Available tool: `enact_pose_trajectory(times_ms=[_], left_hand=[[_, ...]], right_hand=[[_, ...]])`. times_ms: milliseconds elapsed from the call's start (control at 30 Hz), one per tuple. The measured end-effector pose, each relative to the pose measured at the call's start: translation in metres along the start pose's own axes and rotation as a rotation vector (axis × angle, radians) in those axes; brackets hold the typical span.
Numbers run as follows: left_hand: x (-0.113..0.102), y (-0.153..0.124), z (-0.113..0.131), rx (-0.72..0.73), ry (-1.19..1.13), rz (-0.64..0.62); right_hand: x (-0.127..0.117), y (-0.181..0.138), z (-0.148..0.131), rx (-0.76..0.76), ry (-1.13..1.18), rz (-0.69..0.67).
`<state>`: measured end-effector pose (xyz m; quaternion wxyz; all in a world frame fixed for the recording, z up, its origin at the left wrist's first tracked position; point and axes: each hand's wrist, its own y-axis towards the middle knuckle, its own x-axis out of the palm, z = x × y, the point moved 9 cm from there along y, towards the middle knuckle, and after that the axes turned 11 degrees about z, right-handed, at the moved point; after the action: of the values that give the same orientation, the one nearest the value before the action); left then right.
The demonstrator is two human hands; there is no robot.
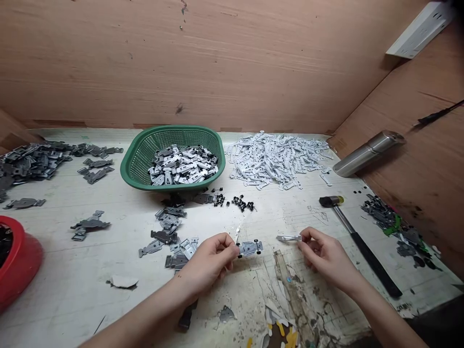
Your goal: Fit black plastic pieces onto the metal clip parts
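The table carries all my work, and the green basket of similar parts sits by its far edge, left of centre. The heap of white strips spreads along that far edge toward the right corner; the hammer lies nearer the right edge. My left hand pinches one end of a wheeled grey chassis, toward the near edge; my right hand grips a white strip by its end, just apart from it. I judge I'm pairing these two; the next move calls for a steady left pinch and squaring the strip to the chassis. Loose black wheels lie mid-surface, beyond my fingers
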<state>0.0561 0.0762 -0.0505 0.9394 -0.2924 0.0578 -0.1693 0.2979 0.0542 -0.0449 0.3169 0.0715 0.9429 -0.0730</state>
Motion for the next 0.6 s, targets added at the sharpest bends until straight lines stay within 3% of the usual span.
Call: enact_pose_trajectory(times_ms=[133,233,333,467,600], left_hand=[[0.001,-0.001,0.0,0.002,-0.018,-0.012],[0.002,-0.001,-0.001,0.004,-0.037,-0.032],[0.003,0.0,-0.003,0.008,-0.023,-0.039],[0.004,-0.001,-0.002,0.012,0.019,-0.033],[0.005,-0.003,0.0,0.014,0.023,-0.027]], right_hand=[[-0.002,-0.007,-0.007,0.021,0.063,-0.087],[0.016,-0.016,-0.017,0.21,0.352,-0.255],[0.037,-0.021,-0.045,0.269,0.529,-0.38],[0.059,-0.019,-0.076,0.217,0.514,-0.462],[0.068,-0.016,-0.084,0.194,0.464,-0.478]])
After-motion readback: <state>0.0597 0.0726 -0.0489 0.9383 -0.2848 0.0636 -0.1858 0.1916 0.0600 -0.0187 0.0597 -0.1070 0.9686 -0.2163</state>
